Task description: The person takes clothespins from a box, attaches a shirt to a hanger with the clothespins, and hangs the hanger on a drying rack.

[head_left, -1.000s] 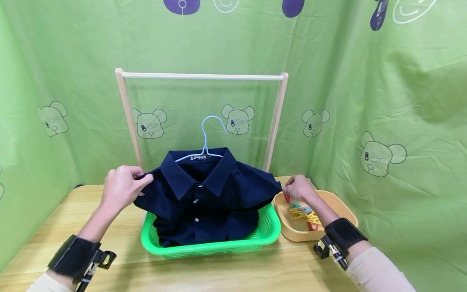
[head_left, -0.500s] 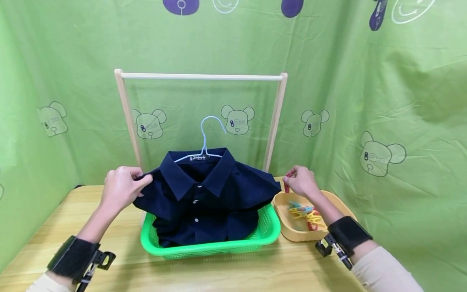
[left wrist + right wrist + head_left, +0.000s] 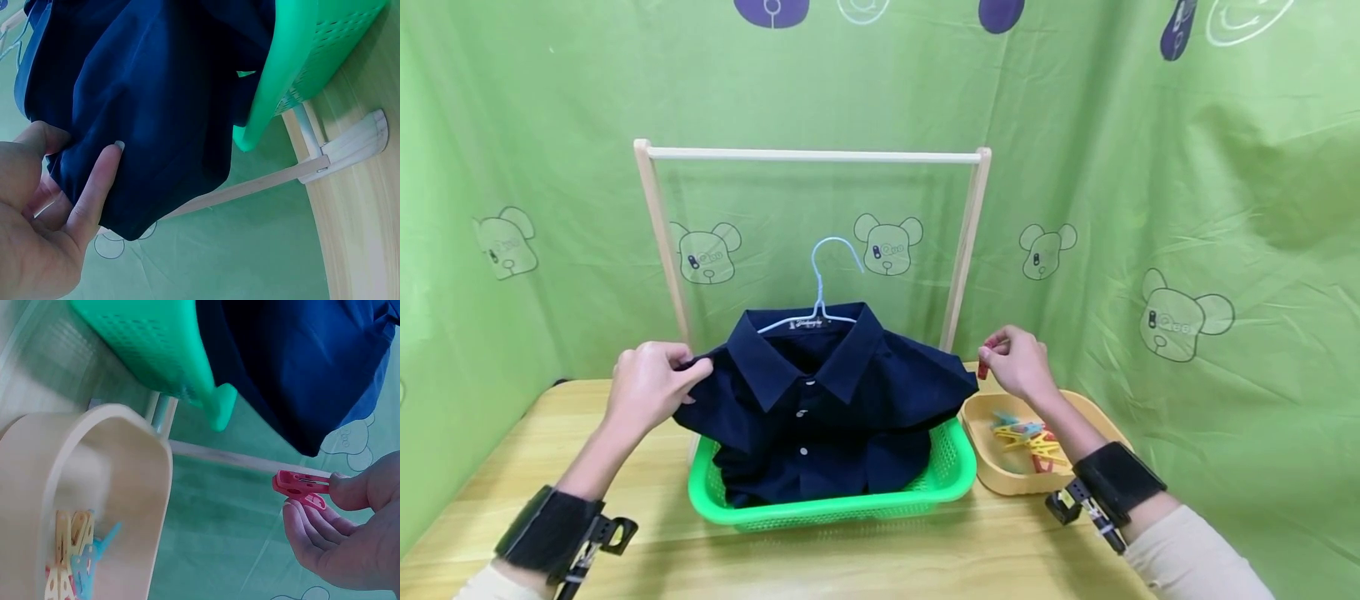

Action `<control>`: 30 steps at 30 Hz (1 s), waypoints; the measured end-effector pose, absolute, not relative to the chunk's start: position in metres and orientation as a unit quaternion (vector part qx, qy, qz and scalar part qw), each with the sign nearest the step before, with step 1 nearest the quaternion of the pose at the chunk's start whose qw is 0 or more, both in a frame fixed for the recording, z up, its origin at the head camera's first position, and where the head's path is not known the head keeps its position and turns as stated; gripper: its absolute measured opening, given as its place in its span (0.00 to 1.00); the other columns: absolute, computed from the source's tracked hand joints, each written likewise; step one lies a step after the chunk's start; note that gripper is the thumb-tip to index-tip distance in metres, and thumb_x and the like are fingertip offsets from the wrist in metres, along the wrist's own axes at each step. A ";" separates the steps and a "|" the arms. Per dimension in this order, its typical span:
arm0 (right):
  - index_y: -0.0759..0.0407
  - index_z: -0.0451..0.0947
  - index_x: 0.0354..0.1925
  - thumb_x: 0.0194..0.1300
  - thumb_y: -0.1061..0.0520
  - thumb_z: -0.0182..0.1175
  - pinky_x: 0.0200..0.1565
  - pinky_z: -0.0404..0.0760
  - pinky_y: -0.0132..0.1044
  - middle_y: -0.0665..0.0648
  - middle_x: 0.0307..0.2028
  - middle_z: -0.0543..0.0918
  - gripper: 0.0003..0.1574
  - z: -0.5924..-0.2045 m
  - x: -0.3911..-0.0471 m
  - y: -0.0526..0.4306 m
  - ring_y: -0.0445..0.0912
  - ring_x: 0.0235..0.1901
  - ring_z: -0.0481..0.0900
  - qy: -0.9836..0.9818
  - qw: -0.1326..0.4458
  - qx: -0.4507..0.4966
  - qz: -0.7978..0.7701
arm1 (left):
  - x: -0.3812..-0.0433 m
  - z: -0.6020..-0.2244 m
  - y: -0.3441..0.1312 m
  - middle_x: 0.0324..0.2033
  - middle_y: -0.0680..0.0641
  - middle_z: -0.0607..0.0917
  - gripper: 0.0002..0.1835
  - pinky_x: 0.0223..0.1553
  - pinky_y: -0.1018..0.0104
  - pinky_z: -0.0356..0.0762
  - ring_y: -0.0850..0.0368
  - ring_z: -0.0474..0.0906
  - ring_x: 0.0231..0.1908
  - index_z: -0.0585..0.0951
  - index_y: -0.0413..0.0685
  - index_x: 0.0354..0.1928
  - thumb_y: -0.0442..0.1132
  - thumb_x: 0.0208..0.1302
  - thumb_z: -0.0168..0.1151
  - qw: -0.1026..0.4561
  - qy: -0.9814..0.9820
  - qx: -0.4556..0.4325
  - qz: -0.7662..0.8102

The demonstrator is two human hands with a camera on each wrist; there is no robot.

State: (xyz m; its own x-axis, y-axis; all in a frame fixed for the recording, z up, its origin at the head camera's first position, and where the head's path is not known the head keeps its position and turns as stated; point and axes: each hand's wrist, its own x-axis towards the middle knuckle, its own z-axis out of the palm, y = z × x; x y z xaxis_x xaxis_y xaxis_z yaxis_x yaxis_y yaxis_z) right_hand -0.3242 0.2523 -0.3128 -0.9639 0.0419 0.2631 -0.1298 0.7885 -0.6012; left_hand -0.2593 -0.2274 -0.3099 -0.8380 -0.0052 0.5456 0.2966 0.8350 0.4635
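Left hand (image 3: pixel 651 382) pinches navy shirt (image 3: pixel 816 400), centre of head frame. Right hand (image 3: pixel 1018 362), right of centre, clamped on red clothespin (image 3: pixel 290 481), partly hidden; small gap to shirt. Hanger (image 3: pixel 820 292) partly hidden inside shirt, green basket (image 3: pixel 850 507) hidden at back. Tray (image 3: pixel 1009 482) pile count unclear. Worktop (image 3: pixel 850 567) runs off lower edge.

Navy shirt (image 3: pixel 831 417), red clothespin (image 3: pixel 292 482), green basket (image 3: pixel 850 507)

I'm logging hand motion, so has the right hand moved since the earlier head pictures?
Yes. The right hand, pinching a red clothespin, has moved upward in the head view, farther from the orange tub.
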 end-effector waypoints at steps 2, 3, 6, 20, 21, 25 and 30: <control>0.64 0.77 0.50 0.73 0.54 0.58 0.35 0.76 0.38 0.66 0.42 0.88 0.15 -0.311 -0.323 0.251 0.57 0.41 0.85 -0.933 0.135 0.023 0.332 | -0.259 -0.310 -0.227 0.09 0.57 0.80 0.25 0.16 0.66 0.60 0.67 0.82 0.15 0.63 0.55 0.12 0.46 0.62 0.64 0.272 -0.918 -0.079 -0.277; 0.64 0.78 0.50 0.73 0.53 0.58 0.35 0.77 0.38 0.66 0.43 0.88 0.16 -0.310 -0.323 0.250 0.57 0.41 0.85 -0.931 0.138 0.023 0.336 | -0.259 -0.310 -0.227 0.09 0.57 0.80 0.25 0.17 0.66 0.61 0.67 0.82 0.15 0.63 0.55 0.12 0.46 0.62 0.64 0.271 -0.918 -0.079 -0.277; 0.64 0.78 0.50 0.73 0.54 0.58 0.37 0.79 0.41 0.67 0.44 0.88 0.15 -0.306 -0.322 0.247 0.59 0.43 0.85 -0.926 0.150 0.024 0.347 | -0.259 -0.310 -0.227 0.09 0.57 0.80 0.25 0.17 0.66 0.61 0.66 0.82 0.15 0.64 0.55 0.12 0.46 0.62 0.64 0.271 -0.918 -0.080 -0.278; 0.64 0.78 0.51 0.73 0.58 0.58 0.48 0.82 0.51 0.66 0.47 0.88 0.12 -0.290 -0.316 0.226 0.58 0.46 0.86 -0.906 0.204 0.039 0.369 | -0.258 -0.310 -0.227 0.09 0.57 0.81 0.24 0.17 0.66 0.62 0.66 0.82 0.15 0.65 0.55 0.11 0.45 0.62 0.64 0.277 -0.916 -0.084 -0.277; 0.64 0.78 0.51 0.73 0.58 0.58 0.46 0.82 0.50 0.66 0.47 0.88 0.12 -0.289 -0.316 0.224 0.58 0.46 0.86 -0.905 0.207 0.042 0.369 | -0.258 -0.310 -0.227 0.09 0.57 0.81 0.25 0.16 0.66 0.61 0.66 0.82 0.15 0.65 0.55 0.11 0.45 0.62 0.64 0.276 -0.916 -0.083 -0.277; 0.63 0.78 0.50 0.73 0.59 0.59 0.43 0.81 0.47 0.65 0.45 0.89 0.11 -0.285 -0.314 0.217 0.57 0.43 0.87 -0.900 0.228 0.055 0.368 | -0.258 -0.310 -0.227 0.09 0.57 0.81 0.25 0.16 0.66 0.61 0.66 0.82 0.15 0.64 0.55 0.11 0.45 0.62 0.64 0.278 -0.916 -0.083 -0.276; 0.62 0.78 0.48 0.72 0.60 0.60 0.42 0.80 0.45 0.65 0.44 0.89 0.08 -0.281 -0.311 0.210 0.56 0.42 0.87 -0.891 0.246 0.069 0.375 | -0.259 -0.311 -0.227 0.09 0.57 0.81 0.25 0.16 0.66 0.61 0.66 0.82 0.14 0.64 0.55 0.11 0.45 0.62 0.64 0.279 -0.917 -0.083 -0.275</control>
State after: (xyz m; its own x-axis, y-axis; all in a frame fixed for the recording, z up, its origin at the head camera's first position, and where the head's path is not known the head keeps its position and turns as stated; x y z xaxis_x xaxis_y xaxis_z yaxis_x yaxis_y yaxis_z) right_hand -0.3112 0.2095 -0.2807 -0.8691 0.0616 0.4908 -0.3080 0.7089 -0.6344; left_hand -0.2588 -0.2270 -0.3105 -0.8310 -0.0009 0.5562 0.3050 0.8355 0.4570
